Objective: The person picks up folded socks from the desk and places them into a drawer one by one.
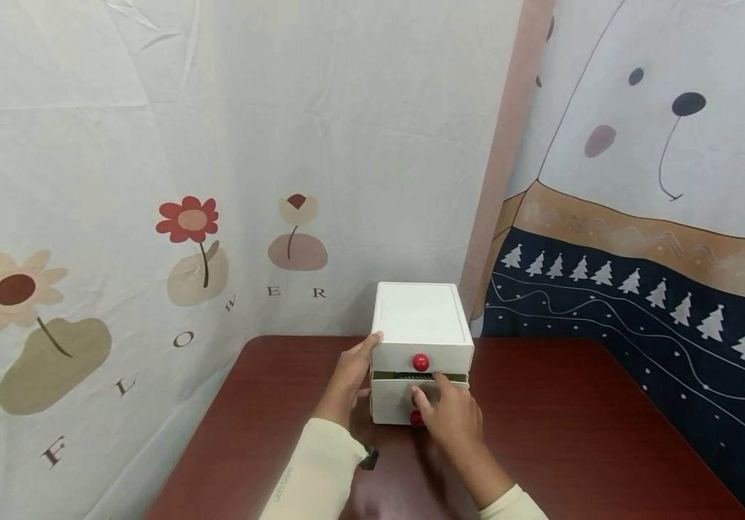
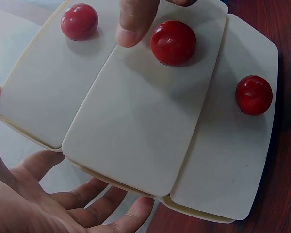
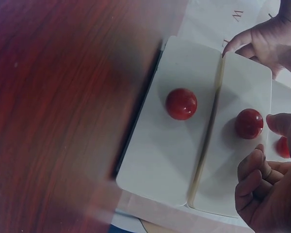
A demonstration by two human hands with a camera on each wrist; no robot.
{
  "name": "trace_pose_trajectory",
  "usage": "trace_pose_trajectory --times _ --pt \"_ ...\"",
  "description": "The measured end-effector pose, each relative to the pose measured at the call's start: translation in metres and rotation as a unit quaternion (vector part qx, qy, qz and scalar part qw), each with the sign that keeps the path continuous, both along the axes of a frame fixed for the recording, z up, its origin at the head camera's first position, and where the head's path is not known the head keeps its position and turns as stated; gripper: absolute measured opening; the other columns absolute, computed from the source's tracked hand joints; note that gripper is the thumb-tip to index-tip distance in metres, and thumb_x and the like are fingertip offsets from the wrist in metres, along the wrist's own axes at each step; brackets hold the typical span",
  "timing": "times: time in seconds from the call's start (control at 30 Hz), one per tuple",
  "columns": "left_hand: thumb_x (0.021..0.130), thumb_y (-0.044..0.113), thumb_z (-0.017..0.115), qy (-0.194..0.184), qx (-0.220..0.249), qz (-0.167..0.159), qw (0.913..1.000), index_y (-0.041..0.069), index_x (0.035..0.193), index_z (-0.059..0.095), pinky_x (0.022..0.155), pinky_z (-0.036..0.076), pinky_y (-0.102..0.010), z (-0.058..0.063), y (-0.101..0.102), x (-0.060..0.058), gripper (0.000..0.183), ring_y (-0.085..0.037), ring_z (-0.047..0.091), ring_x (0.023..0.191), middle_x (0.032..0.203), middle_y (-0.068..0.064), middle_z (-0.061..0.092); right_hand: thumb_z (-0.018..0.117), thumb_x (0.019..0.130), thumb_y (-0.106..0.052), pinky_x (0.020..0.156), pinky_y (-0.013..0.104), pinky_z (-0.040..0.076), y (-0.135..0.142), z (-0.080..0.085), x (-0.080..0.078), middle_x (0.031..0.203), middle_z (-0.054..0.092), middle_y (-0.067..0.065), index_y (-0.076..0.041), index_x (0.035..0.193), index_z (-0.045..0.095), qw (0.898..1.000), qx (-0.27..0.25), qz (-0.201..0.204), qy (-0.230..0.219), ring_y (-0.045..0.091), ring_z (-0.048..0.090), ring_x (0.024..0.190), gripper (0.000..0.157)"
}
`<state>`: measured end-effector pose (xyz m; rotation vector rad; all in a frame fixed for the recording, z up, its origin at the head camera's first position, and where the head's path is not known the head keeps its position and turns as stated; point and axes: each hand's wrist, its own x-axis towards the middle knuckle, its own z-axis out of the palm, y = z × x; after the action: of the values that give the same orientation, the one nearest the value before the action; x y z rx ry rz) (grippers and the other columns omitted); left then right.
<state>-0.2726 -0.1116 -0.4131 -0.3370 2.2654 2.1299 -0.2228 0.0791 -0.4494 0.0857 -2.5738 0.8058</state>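
Note:
A white box [image 1: 419, 312] has three stacked drawers, each with a round red knob. The middle drawer [image 2: 131, 116] sticks out a little, and a dark green strip [image 1: 405, 375] shows in the gap above it. My left hand [image 1: 348, 375] rests along the box's left side, thumb at the upper front edge and fingers spread on the side wall. By the middle knob [image 3: 249, 123] is my right hand [image 1: 455, 417], thumb beside the drawer's upper edge and the other fingers loosely bent. A gap shows between these fingers and the knob.
The box stands on a reddish-brown table [image 1: 561, 426] close to the back wall. Behind it hangs a pale cloth [image 1: 346, 130] printed with flowers and letters. A bear-and-trees cloth [image 1: 639, 289] hangs at the right. A small black object [image 1: 368, 457] is at the left sleeve's cuff.

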Motion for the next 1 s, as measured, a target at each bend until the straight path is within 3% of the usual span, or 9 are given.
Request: trace_pose_trajectory --times 0.13,0.27,0.47,0.67,1.0 --pt "0.093 0.078 0.064 0.0 0.005 0.001 1.0 0.019 0.154 0.064 0.11 0.051 -0.071 0.001 0.0 0.0 0.085 -0.039 0.052 0.148 0.161 -0.017 0.057 0.085 0.095 -0.041 0.061 0.046 0.057 0.0 0.0 0.002 0.074 0.072 0.009 -0.005 0.131 0.076 1.0 0.0 -0.003 0.007 0.029 0.074 0.075 0.052" --pt "0.094 0.076 0.064 0.001 0.006 0.004 1.0 0.018 0.156 0.063 0.109 0.051 -0.072 0.0 -0.001 0.0 0.084 -0.039 0.051 0.149 0.163 -0.018 0.055 0.085 0.095 -0.037 0.055 0.039 0.052 -0.003 -0.002 0.007 0.068 0.068 0.005 -0.005 0.126 0.076 0.999 -0.01 -0.007 0.036 0.023 0.068 0.065 0.046" --pt "0.094 0.077 0.064 0.005 -0.001 0.004 1.0 0.02 0.155 0.064 0.107 0.051 -0.072 -0.001 -0.003 0.0 0.083 -0.041 0.051 0.149 0.163 -0.019 0.055 0.09 0.09 -0.033 0.05 0.041 0.048 -0.01 -0.007 0.012 0.061 0.065 0.002 -0.012 0.085 0.073 0.996 0.006 -0.007 0.093 0.027 0.066 0.059 0.028" --pt "0.095 0.076 0.063 0.003 0.0 0.007 1.0 0.018 0.151 0.067 0.107 0.053 -0.071 -0.001 -0.002 0.002 0.081 -0.038 0.055 0.144 0.156 -0.017 0.061 0.094 0.085 -0.038 0.049 0.04 0.042 -0.012 -0.009 0.01 0.056 0.057 0.0 -0.02 0.061 0.053 0.998 0.031 -0.008 0.054 0.024 0.059 0.055 0.051" --pt "0.093 0.078 0.063 0.0 -0.01 0.007 0.9999 0.02 0.151 0.067 0.106 0.055 -0.069 0.001 0.0 0.002 0.082 -0.038 0.056 0.144 0.158 -0.017 0.061 0.093 0.088 -0.036 0.049 0.037 0.037 -0.014 -0.009 0.007 0.055 0.05 -0.001 -0.017 0.063 0.052 0.999 0.031 -0.016 0.026 0.019 0.052 0.054 0.052"
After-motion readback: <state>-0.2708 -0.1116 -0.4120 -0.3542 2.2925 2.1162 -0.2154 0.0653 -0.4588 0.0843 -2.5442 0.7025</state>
